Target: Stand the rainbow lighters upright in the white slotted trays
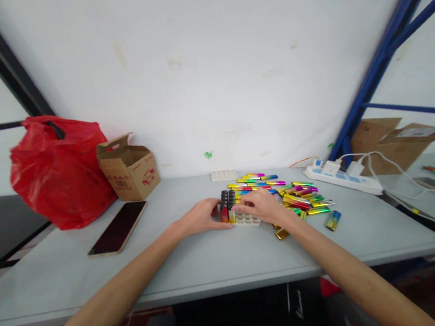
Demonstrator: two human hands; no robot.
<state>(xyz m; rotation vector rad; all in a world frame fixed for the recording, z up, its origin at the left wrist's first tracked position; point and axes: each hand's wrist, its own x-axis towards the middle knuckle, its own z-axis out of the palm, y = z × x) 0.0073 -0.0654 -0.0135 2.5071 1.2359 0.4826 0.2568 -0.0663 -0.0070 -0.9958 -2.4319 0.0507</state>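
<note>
A white tray with round compartments [249, 220] lies on the grey table, its left part filled with upright lighter-like cylinders with black tops [224, 203]. My left hand [203, 215] curves around the left side of the tray, thumb and fingers apart, touching the outer cylinders. My right hand [259, 205] is over the tray with its fingers pinched at the front cylinder of the second column, a yellowish one [232, 216]. Shiny multicoloured cylinders [298, 200] lie in a loose pile to the right of and behind the tray.
A second white tray [224, 175] lies by the wall. At the left are a red plastic bag [60, 173], an open cardboard box [129, 171] and a phone [119, 229]. A power strip [344, 179] with chargers is at the right. One cylinder [333, 220] lies apart.
</note>
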